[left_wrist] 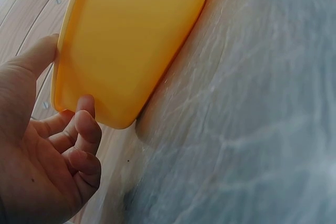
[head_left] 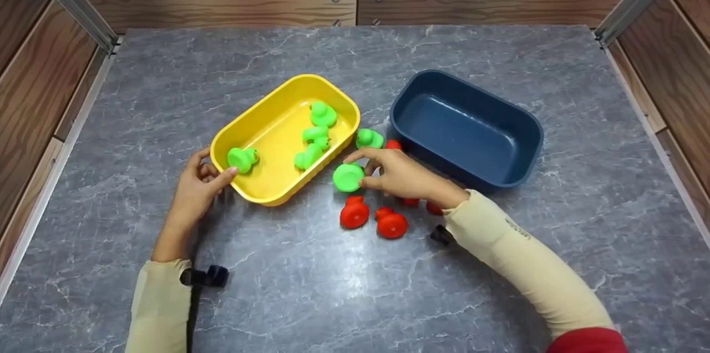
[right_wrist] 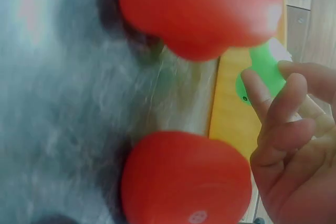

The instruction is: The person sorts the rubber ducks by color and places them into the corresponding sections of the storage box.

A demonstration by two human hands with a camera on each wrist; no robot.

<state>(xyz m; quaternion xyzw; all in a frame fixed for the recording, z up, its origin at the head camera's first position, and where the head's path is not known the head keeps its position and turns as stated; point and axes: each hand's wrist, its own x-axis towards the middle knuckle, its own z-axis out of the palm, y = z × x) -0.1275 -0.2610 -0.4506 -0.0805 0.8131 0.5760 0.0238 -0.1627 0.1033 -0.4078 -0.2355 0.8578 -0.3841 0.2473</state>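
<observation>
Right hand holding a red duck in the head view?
No, the right hand pinches a green duck, its flat round base facing the head camera.

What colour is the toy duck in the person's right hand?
Bright green; the duck shows best in the head view.

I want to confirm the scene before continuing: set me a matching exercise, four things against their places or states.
Things:
1. Left hand
2. Right hand
3. Yellow bin
4. Red toys

Places or states:
A. pinching a green duck
B. lying on the tabletop, outside any bin
C. holding a bin's rim
D. containing green ducks

Pairs: 1-C, 2-A, 3-D, 4-B
</observation>
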